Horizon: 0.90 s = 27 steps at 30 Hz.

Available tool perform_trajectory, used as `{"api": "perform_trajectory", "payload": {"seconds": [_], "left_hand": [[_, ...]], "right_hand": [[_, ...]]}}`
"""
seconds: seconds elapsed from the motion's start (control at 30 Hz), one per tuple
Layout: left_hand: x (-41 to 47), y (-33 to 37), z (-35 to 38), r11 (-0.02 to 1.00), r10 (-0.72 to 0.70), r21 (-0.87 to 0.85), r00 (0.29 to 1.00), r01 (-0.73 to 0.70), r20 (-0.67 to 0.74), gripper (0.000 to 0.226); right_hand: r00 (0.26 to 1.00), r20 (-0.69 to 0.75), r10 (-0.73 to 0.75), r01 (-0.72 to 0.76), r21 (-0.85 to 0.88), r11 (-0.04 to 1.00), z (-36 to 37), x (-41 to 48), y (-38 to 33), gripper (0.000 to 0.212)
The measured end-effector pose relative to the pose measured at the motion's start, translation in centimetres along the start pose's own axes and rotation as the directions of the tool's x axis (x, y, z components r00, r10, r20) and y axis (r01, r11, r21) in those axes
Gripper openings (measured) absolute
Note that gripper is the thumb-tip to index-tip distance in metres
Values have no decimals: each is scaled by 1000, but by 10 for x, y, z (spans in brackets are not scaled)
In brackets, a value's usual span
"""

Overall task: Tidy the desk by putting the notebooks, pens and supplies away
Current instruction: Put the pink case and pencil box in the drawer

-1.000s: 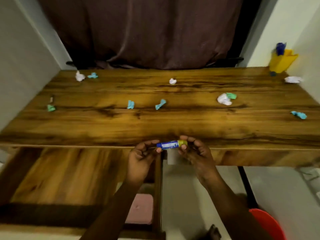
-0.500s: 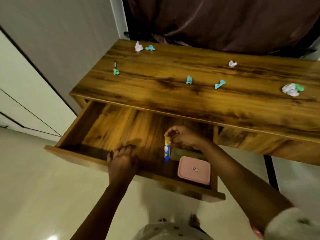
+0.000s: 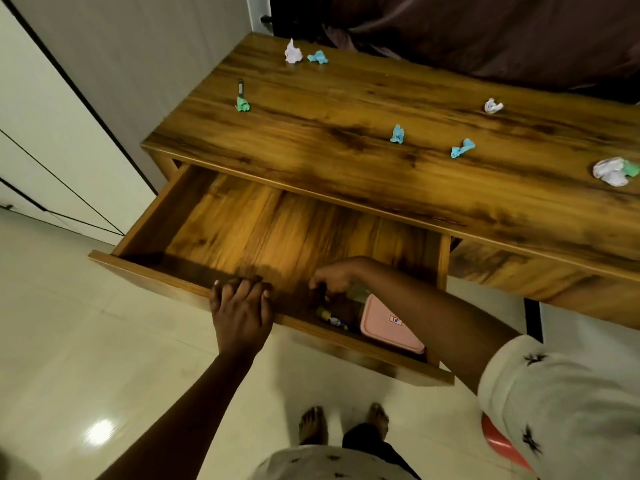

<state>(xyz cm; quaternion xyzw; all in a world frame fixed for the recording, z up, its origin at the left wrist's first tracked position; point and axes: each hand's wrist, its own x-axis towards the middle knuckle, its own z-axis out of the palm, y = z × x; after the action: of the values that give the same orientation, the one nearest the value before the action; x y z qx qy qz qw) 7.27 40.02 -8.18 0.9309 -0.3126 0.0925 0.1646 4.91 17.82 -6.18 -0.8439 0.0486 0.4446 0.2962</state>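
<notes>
The left hand (image 3: 242, 306) is hooking its fingers over the front rim of the open drawer (image 3: 156, 216) and gripping it. The right hand (image 3: 334, 278) is reaching down inside at the drawer's right end, fingers hanging loosely curled, with nothing showing between them. Just below those fingers and apart from them, the glue stick (image 3: 331, 319) is lying on the drawer floor, right beside the pink box (image 3: 388, 323). Something greenish is peeking out under the right wrist, too blurred to name.

So the glue stick is looking put away, and I'm calling that one supply down. Up on the desk (image 3: 346, 98), plenty is waiting. Going left to right:

- A dark pen (image 3: 241, 87) is lying near the left edge, with a green scrap (image 3: 242, 105) touching its near end.
- A white scrap (image 3: 293, 53) and a blue scrap (image 3: 318, 57) are sitting side by side at the back.
- A small blue wad (image 3: 397, 134) and a long blue twist (image 3: 462, 147) are lying mid-desk, with a white ball (image 3: 493, 106) behind them.
- A white-and-green wad (image 3: 614, 171) is sitting at the far right.

No notebooks are showing anywhere. To my eye the job is only getting going, with the pen waiting for the drawer, the paper needing clearing and the drawer needing closing.
</notes>
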Motion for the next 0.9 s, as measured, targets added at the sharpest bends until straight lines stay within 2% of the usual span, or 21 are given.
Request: {"api": "perform_trajectory", "payload": {"seconds": [0.3,0.43,0.5,0.53,0.63,0.73,0.8,0.9], "left_hand": [[0,-2,4,1000,6,-28,1000,-7,-11,38],[0,-3,3,1000,15,-20,1000,-15,-3,38],[-1,-2,1,1000,16,-26,1000,-16,14,38],[0,-2,0,1000,15,-27,1000,-15,23,39],[0,-1,-5,999,-3,-33,998,5,61,39],[3,2,-10,999,-46,-21,989,49,144,42],[9,5,-14,992,-120,-21,965,128,233,40],[30,20,-22,953,-225,-107,901,282,370,33]], "right_hand": [[994,-107,26,-28,-17,999,15,-9,-3,45],[997,-77,28,-30,-26,999,18,-18,-12,43],[990,-135,38,-33,41,999,21,-24,-15,45],[980,-193,43,-18,131,991,22,-26,-15,46],[909,-412,61,125,410,903,26,-34,-9,40],[781,-620,76,274,450,850,35,-51,-1,36],[704,-702,108,342,469,815,43,-65,2,34],[579,-794,185,377,462,803,50,-92,4,26]]}}
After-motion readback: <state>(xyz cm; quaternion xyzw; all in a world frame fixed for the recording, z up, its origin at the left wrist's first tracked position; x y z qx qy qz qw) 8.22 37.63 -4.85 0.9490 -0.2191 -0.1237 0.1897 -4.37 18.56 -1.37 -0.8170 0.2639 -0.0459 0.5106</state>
